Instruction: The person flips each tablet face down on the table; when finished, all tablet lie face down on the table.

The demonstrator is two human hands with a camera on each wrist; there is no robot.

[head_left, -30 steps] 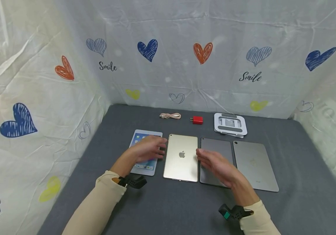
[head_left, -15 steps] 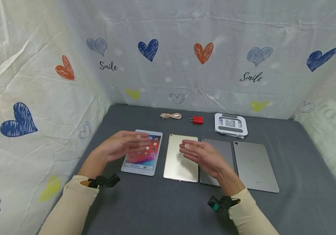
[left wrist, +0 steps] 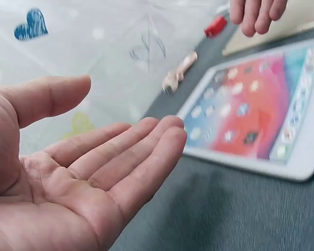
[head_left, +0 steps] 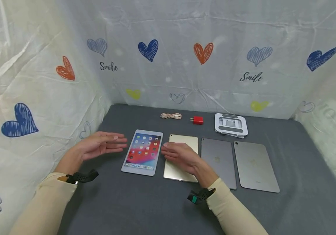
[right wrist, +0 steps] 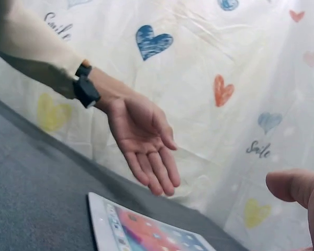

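Note:
A white-framed tablet (head_left: 143,152) lies face up with its screen lit, showing app icons. Just left of it, my left hand (head_left: 99,146) is held above the table, fingers straight and palm turned inward; the left wrist view shows that palm (left wrist: 78,183) with nothing in it. On the tablet's other side my right hand (head_left: 184,157) hovers over a gold tablet (head_left: 182,174) lying face down, covering part of its back. Its fingertips reach close to the lit tablet's right edge. Both hands hold nothing.
Right of the gold tablet lie a dark grey tablet (head_left: 218,160) and a silver-grey tablet (head_left: 256,166), both face down. Behind the row are a coiled cable (head_left: 171,116), a red charger plug (head_left: 197,120) and a folded white stand (head_left: 231,125). Printed sheets wall the grey table (head_left: 144,205).
Both hands have moved left. My left hand has passed from over the lit tablet to its left side; my right hand from the dark grey tablet to over the gold one.

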